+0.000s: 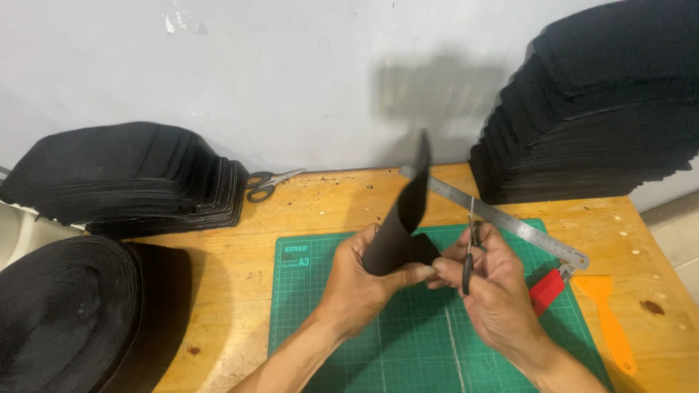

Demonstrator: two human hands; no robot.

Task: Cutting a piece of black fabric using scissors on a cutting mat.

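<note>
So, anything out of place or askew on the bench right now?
Only slightly: the steel ruler lies diagonally across the green cutting mat, overhanging its edge. The spare scissors sit by the wall. Fabric stacks look tidy; nothing spilled or damaged.

mat: green cutting mat [349,327] directly under my grip
ruler: steel ruler [510,222] just beyond it, slanting right
spare scissors: spare scissors [268,183] far left, by the wall
scraper: orange scraper [608,313] to my right
stacks: black fabric stacks [597,109] well apart, both sides

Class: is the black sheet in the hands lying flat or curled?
Curled: the black sheet bends upward above the green mat, pinched by the left hand.
</note>
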